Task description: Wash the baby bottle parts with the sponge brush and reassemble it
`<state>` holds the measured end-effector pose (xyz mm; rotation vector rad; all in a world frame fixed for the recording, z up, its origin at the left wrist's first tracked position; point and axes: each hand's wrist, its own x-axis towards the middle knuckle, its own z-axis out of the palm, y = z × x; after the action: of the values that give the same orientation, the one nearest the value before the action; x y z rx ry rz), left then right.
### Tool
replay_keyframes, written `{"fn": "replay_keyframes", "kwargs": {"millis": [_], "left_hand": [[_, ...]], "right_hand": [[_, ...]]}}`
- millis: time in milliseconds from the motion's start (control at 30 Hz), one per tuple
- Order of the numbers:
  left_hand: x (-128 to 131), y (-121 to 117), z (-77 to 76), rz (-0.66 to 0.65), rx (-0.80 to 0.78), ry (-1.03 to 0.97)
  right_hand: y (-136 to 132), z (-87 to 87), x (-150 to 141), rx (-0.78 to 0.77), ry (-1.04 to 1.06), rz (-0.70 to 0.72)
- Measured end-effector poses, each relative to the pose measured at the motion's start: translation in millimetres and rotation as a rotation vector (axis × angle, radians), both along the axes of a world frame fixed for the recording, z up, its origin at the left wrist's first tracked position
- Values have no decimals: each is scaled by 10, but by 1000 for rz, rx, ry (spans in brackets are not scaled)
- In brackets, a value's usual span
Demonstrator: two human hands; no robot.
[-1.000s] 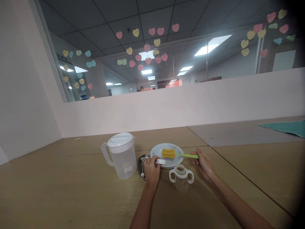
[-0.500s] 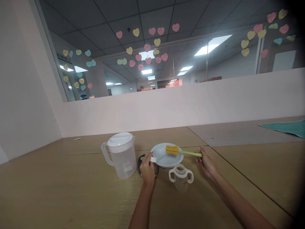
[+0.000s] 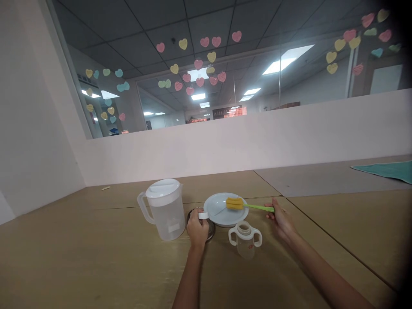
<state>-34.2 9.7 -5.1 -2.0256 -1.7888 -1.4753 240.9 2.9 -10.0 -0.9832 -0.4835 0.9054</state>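
My left hand is closed on a small white bottle cap, above a round metal dish that it partly hides. In my right hand is the green handle of a bottle brush. Its yellow sponge head is over a white plate; whether it touches the plate I cannot tell. Between my hands, in front of the plate, a clear baby bottle with two white handles stands upright and uncapped. A thin line, perhaps a straw, crosses the plate near the cap.
A clear plastic pitcher with a white lid stands left of my left hand. On the far right of the table lies a green cloth. A white wall with a window rises behind the table.
My left hand has shifted slightly down and left with the cap, lower over the metal dish. The brush has moved a little to the right with my right hand.
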Motion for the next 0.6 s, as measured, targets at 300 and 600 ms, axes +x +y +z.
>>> {"fn": "replay_keyframes", "kwargs": {"millis": [300, 600], "left_hand": [[-21, -20, -20, 40, -107, 194], [-66, 5, -29, 63, -65, 345]], "right_hand": [[-3, -1, 9, -29, 15, 25], [7, -5, 45, -79, 75, 50]]}}
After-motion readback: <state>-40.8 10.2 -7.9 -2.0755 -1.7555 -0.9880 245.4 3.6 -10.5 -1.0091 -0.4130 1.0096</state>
